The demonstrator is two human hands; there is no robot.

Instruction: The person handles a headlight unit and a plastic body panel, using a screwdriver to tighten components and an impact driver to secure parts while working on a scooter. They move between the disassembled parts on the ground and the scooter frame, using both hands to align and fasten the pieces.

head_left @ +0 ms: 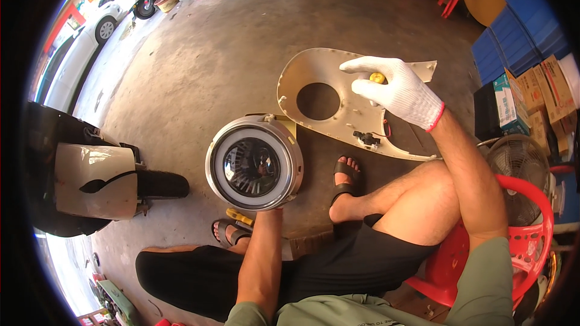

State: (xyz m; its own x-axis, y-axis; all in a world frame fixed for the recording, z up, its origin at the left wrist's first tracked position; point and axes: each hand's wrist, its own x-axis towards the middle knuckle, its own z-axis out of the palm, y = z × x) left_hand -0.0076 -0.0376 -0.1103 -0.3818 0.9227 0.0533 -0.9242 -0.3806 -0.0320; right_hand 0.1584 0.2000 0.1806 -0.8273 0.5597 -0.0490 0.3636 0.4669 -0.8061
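Observation:
A round headlight point(251, 166) with a chrome rim and a pale ring around its dark lens tilts up toward me. My left hand point(271, 211) supports it from behind; the fingers are hidden by it. My right hand point(396, 87), in a white knit glove with a red cuff, is held over a beige plastic panel point(290, 87). Thumb and forefinger stand apart, while a yellow screwdriver handle point(377, 78) shows end-on in the grip; its shaft is out of sight. The panel has a big round hole, and a small black fitting point(367, 139) sits near its edge.
Between my feet and the headlight lies a yellow-handled tool point(240, 216) on the concrete floor. To the left stands a scooter's front wheel point(163, 185). A fan point(518, 160), cardboard boxes point(550, 87) and blue bins point(513, 30) line the right. I sit on a red chair point(531, 238).

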